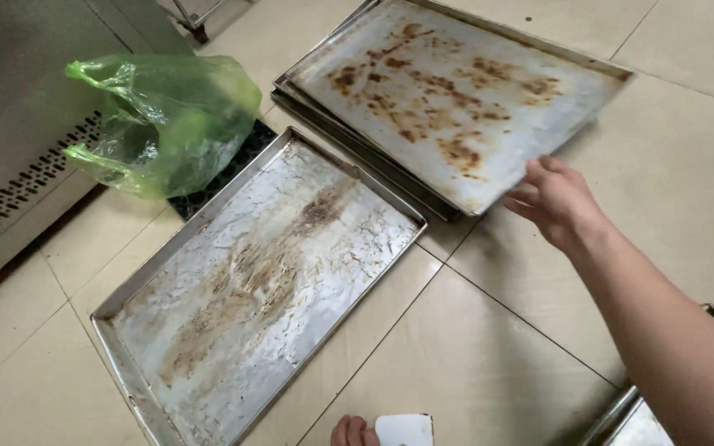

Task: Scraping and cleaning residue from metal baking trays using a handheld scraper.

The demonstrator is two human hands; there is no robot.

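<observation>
My right hand [557,202] grips the near right edge of the top baking tray [456,91], a metal sheet with brown burnt stains, lying on a stack of trays [349,136] on the tiled floor. A second large metal tray [249,289], crusted white and brown, lies flat in front of me. At the bottom edge my left hand [353,432] shows only its fingertips, closed on a small white flat scraper [405,430].
A green plastic bag [167,120] sits on a black perforated mat [229,169] beside a steel appliance [18,124] with vent slots at the left. The corner of another metal tray [646,417] shows at the bottom right.
</observation>
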